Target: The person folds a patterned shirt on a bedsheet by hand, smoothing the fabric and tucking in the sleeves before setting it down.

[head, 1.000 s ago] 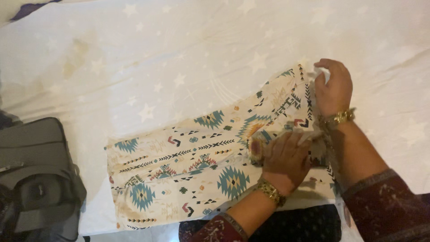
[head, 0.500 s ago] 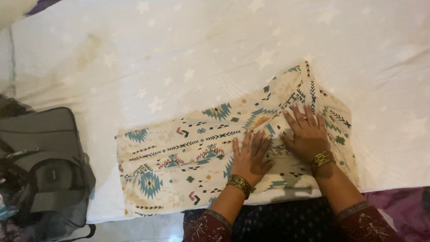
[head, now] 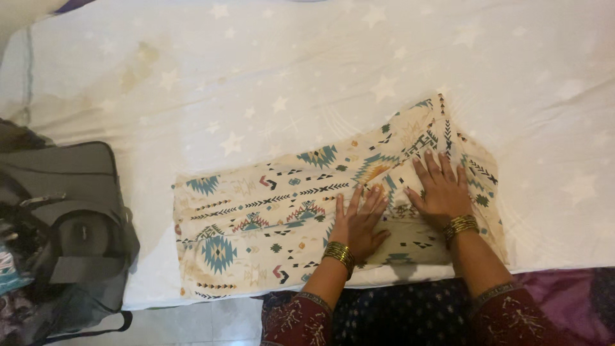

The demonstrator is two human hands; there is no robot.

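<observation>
Under both flat palms: patterned cloth (head: 269, 224) part-folded.
Left hand (head: 357, 221) and right hand (head: 442, 189), fingers spread, press the folded-over end; the leftward length lies unfolded.

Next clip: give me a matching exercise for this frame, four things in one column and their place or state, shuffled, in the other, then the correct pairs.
Things:
1. patterned cloth
2. grey bag
3. left hand
4. right hand

Places or states:
A. off the sheet's edge, at far left
B. flat on the cloth, nearer its upper right corner
C. spread on the star-printed sheet
D. flat on the cloth, near its middle

Pairs: 1-C, 2-A, 3-D, 4-B
</observation>
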